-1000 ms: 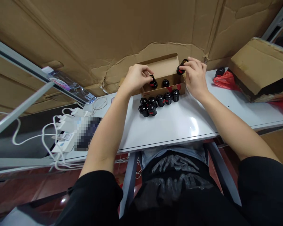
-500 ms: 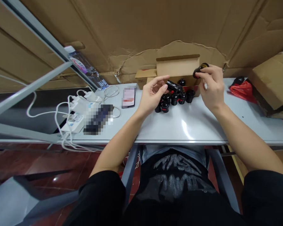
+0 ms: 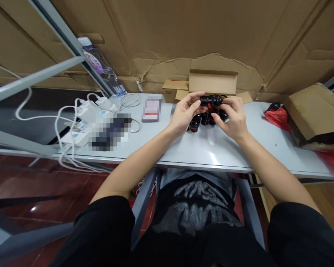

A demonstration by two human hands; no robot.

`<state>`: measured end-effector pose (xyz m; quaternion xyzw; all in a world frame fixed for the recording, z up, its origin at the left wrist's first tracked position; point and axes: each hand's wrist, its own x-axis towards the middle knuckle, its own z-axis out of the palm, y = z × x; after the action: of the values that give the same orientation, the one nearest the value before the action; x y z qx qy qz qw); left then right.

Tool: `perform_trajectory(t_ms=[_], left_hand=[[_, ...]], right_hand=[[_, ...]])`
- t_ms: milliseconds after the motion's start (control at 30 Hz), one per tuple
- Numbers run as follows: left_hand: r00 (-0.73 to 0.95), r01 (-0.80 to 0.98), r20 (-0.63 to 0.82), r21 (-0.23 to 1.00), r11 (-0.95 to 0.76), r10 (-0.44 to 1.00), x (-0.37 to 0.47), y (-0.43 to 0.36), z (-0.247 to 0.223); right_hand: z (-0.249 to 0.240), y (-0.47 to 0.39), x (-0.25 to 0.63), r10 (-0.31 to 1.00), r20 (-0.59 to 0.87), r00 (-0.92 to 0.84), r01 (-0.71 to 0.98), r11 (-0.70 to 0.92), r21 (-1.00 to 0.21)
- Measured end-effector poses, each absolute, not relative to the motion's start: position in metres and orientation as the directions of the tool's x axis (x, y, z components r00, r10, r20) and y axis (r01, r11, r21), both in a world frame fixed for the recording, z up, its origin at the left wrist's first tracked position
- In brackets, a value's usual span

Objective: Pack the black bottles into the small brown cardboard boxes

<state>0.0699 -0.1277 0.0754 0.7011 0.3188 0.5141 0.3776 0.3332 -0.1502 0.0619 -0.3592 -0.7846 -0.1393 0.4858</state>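
Observation:
My left hand grips the left end of a black cylinder between thumb and fingers. The cylinder lies nearly level above the table. At its right end is my right hand, fingers curled, with a dark piece partly hidden behind them; what exactly it pinches is unclear. Several black parts with red marks stand on the table just below the hands. Behind them sits an open cardboard box, its front hidden by the hands.
On the left are a phone, white power strips with cables, a blurred dark device and a plastic bottle. A red bag and a cardboard carton are at the right. The grey table's front edge runs before me.
My right hand has moved left and down, bringing its dark piece to the cylinder's right end. The cylinder in my left hand is now more level. The camera view has shifted slightly.

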Motion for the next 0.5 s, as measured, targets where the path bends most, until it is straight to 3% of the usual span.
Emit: perform_trajectory(t_ms=[133,233,367,500], left_hand=[[0.349,-0.098,0.552,0.825,-0.557,0.757,0.073,-0.123,0.063],[0.376,-0.112,0.642,0.747,-0.655,0.668,0.074,-0.121,0.057],[0.33,0.082,0.725,0.616,-0.784,0.604,0.073,-0.124,0.058],[0.298,0.343,0.773,0.46,-0.819,0.56,0.063,-0.12,0.065]], right_hand=[[0.059,-0.147,0.33,0.282,0.922,-0.265,0.659,0.751,-0.04],[0.06,-0.147,0.326,0.172,0.949,-0.265,0.615,0.788,0.029],[0.064,-0.154,0.318,0.144,0.943,-0.299,0.566,0.823,0.054],[0.067,-0.155,0.323,0.202,0.934,-0.294,0.535,0.845,-0.015]])
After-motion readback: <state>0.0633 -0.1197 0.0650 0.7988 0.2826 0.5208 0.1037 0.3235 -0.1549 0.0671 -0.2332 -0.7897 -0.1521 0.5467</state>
